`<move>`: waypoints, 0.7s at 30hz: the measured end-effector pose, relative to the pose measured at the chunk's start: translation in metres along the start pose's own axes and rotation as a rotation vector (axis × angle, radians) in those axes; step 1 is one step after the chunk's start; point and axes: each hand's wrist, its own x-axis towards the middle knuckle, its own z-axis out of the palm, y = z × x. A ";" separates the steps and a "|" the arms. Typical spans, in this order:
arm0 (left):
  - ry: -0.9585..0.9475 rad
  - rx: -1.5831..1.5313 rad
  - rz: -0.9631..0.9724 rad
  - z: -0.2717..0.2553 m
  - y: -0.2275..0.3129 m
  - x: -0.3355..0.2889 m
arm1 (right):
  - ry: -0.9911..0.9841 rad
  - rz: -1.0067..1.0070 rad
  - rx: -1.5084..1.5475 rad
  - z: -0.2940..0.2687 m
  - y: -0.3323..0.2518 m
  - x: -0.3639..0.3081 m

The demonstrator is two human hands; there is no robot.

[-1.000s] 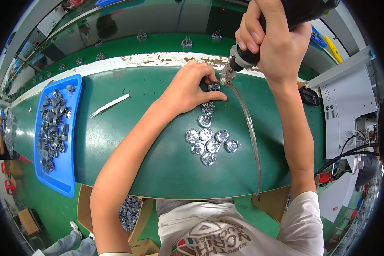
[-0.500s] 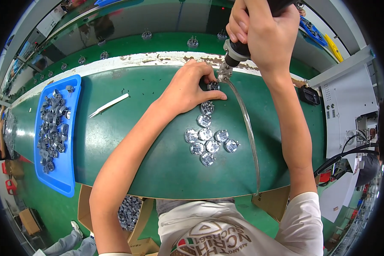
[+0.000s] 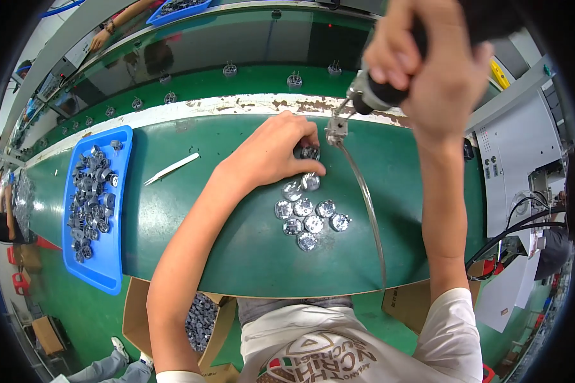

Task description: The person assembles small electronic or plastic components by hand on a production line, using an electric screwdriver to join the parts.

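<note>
My left hand [image 3: 271, 150] is closed on a small round electronic part [image 3: 310, 153], held between thumb and fingers near the far edge of the green bench. Just beside its thumb lies another round silver part [image 3: 310, 181]. A cluster of several similar round parts [image 3: 303, 207] spreads nearer to me. My right hand [image 3: 437, 70], smeared by motion, grips a black power screwdriver [image 3: 396, 89]. The driver's metal nose [image 3: 336, 129], with a clear hose [image 3: 364, 191] trailing from it, hangs to the right of the held part, apart from it.
White tweezers [image 3: 172, 169] lie left of my forearm. A blue tray [image 3: 125, 191] of grey parts stands at the bench's left. Beyond the pale ledge [image 3: 236, 103], a green conveyor [image 3: 204, 80] carries spaced parts. Below the front edge sits a cardboard box [image 3: 137, 313] of small parts.
The screwdriver has lifted away from the part, up and to the right. My left hand has come slightly nearer with the part, and the closest loose parts have shifted.
</note>
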 end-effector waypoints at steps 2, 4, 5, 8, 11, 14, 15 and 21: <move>-0.134 0.038 0.011 -0.013 0.011 -0.002 | 0.107 0.043 -0.048 0.000 -0.020 -0.003; -0.132 -0.054 -0.036 -0.023 0.008 0.007 | 0.084 0.027 -0.042 -0.005 -0.020 -0.001; -0.126 -0.146 -0.089 -0.027 0.005 0.014 | 0.056 0.014 -0.034 -0.005 -0.021 0.001; 0.152 0.062 -0.194 -0.024 -0.021 0.039 | 0.029 0.007 0.018 -0.010 -0.007 0.008; 0.348 0.279 -0.262 0.001 -0.047 0.063 | -0.016 -0.003 0.061 -0.012 0.003 0.015; 0.366 0.326 -0.397 0.014 -0.057 0.085 | -0.037 -0.010 0.068 -0.017 0.009 0.016; 0.329 0.310 -0.463 0.015 -0.060 0.090 | -0.039 -0.014 0.069 -0.016 0.008 0.016; 0.305 0.093 -0.279 0.008 -0.048 0.076 | -0.016 -0.029 0.066 -0.018 0.001 0.015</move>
